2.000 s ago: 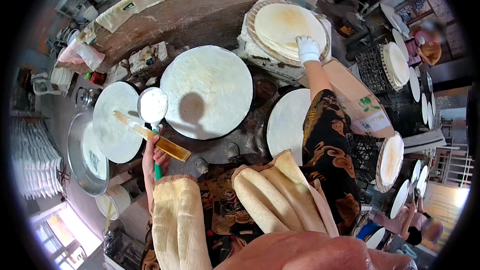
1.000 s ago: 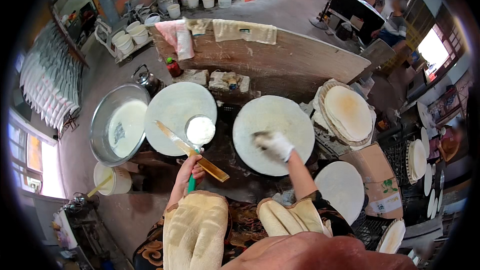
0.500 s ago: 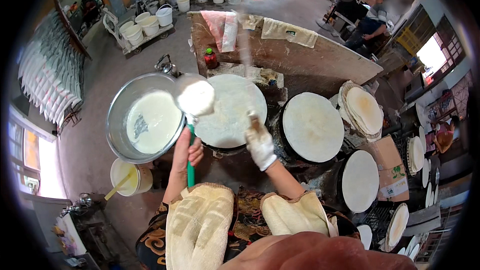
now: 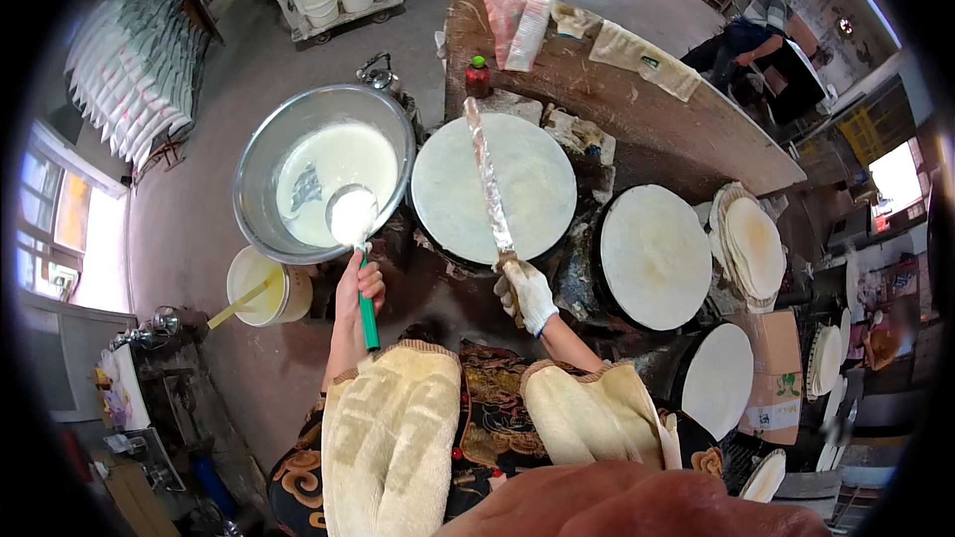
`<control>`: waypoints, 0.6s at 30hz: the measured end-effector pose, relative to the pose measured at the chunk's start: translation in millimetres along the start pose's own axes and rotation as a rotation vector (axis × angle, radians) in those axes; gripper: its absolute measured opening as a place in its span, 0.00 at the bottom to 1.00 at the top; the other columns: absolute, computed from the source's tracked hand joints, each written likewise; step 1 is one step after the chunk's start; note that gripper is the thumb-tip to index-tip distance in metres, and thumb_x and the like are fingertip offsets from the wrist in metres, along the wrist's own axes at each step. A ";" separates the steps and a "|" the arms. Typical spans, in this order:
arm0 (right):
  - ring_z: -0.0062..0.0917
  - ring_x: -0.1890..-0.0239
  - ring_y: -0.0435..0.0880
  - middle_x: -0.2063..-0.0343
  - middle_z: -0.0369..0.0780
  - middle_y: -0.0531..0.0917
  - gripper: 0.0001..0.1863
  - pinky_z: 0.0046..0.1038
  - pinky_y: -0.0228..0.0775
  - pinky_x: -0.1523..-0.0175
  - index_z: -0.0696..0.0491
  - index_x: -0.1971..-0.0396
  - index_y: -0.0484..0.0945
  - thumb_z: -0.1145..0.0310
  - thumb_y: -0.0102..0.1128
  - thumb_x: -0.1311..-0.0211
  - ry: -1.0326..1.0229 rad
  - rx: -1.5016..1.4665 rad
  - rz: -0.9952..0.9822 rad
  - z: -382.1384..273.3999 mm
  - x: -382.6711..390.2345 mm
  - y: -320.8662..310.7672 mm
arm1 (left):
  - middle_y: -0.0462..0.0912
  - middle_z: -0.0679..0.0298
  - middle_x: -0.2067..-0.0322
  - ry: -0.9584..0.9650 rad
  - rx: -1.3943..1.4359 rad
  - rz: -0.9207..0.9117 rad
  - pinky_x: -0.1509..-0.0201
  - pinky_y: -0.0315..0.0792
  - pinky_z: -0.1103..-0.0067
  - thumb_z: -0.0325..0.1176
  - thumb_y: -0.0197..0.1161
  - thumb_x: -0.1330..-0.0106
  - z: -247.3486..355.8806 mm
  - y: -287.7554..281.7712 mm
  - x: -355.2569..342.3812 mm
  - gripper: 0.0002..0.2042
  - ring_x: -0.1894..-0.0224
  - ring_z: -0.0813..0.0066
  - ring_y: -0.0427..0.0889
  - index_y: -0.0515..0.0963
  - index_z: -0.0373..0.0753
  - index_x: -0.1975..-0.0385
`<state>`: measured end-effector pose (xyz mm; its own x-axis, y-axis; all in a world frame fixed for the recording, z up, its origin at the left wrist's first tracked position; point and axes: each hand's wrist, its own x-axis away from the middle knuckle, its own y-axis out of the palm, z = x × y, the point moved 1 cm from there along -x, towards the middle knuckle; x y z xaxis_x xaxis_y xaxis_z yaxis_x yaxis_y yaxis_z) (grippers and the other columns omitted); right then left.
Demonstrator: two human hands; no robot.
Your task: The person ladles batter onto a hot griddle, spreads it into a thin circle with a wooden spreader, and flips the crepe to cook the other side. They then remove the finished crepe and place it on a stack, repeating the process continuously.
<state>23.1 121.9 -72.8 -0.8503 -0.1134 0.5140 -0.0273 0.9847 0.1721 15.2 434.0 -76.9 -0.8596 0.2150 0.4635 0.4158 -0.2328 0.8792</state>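
My bare left hand (image 4: 360, 285) is closed round the green handle of a ladle (image 4: 369, 323). The ladle's round bowl, white with batter, is over the near right part of a large metal basin (image 4: 251, 149). White batter (image 4: 343, 164) lies in the basin. In a white glove, my right hand (image 4: 525, 295) grips a long flat spatula (image 4: 487, 179) streaked with white. Its blade reaches away from me across the nearest round griddle (image 4: 547, 174), which has a pale white surface. Whether the blade touches that surface I cannot tell.
More pale round griddles (image 4: 657, 259) curve off to the right, with stacked flatbreads (image 4: 754, 244) beside them. A board (image 4: 617, 104) hung with cloths stands behind. A bucket (image 4: 288, 293) sits below the basin. Another person (image 4: 751, 40) is seated at the far right.
The ladle has moved from between basin and griddle to over the basin. The spatula, blurred before, now shows clearly across the griddle. The whole view has shifted.
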 end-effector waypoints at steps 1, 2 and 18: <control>0.19 0.87 0.70 0.82 0.37 0.76 0.15 0.21 0.62 0.85 0.55 0.60 0.73 0.59 0.47 0.34 0.019 0.038 -0.013 -3.3 -4.4 6.3 | 0.59 0.73 0.86 -0.025 0.016 -0.001 0.90 0.57 0.86 0.42 0.48 0.28 10.1 -15.7 -8.3 0.15 0.90 0.85 0.57 0.65 0.42 0.76; 0.19 0.86 0.71 0.81 0.38 0.77 0.16 0.22 0.63 0.85 0.55 0.60 0.74 0.58 0.47 0.35 0.044 0.078 -0.038 -4.0 -9.1 16.7 | 0.58 0.73 0.88 -0.011 0.024 0.010 0.90 0.55 0.86 0.44 0.47 0.28 24.5 -35.6 -11.8 0.17 0.91 0.85 0.56 0.64 0.43 0.80; 0.50 0.53 0.77 0.56 0.54 0.78 0.23 0.46 0.67 0.48 0.47 0.43 0.68 0.54 0.35 0.32 0.007 1.351 -0.048 5.2 -189.2 248.8 | 0.59 0.73 0.89 0.012 -0.236 0.544 0.88 0.55 0.81 0.37 0.51 0.34 263.1 -186.6 -166.0 0.11 0.90 0.82 0.58 0.61 0.43 0.77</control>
<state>174.4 389.1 -131.7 -0.8312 -0.1477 0.5360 -0.5517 0.3385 -0.7622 158.4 691.3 -288.7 -0.5452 -0.0046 0.8383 0.7218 -0.5111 0.4666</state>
